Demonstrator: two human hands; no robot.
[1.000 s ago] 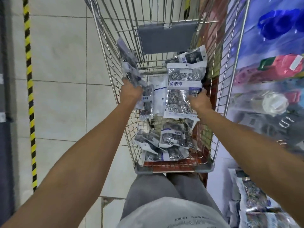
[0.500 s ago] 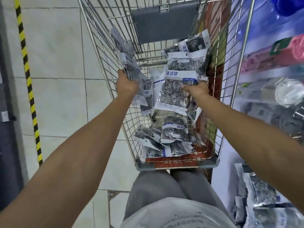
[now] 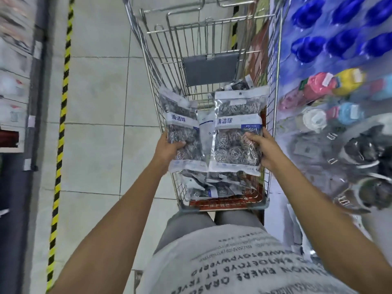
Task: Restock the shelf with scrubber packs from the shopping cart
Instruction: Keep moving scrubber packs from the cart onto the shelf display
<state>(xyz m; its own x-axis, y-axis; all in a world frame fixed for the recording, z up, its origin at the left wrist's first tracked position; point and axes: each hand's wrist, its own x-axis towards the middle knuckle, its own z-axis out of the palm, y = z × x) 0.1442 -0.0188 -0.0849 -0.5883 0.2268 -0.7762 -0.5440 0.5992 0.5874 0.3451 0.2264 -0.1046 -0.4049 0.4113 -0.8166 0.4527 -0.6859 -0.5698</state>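
Clear plastic packs of steel-wool scrubbers [image 3: 237,143] are held above the wire shopping cart [image 3: 273,102]: the left hand [image 3: 167,147] grasps one, the right hand [image 3: 263,145] another. They look light, crinkly and slippery; gripping the lower side edges seems safest.

Yellow-black floor tape [image 3: 61,115] left; blue bottles [image 3: 339,24] upper right w/ coloured containers [image 3: 331,85] below.

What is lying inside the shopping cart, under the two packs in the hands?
More scrubber packs lie piled in the shopping cart; the held packs cover part of the pile, so no count is possible.
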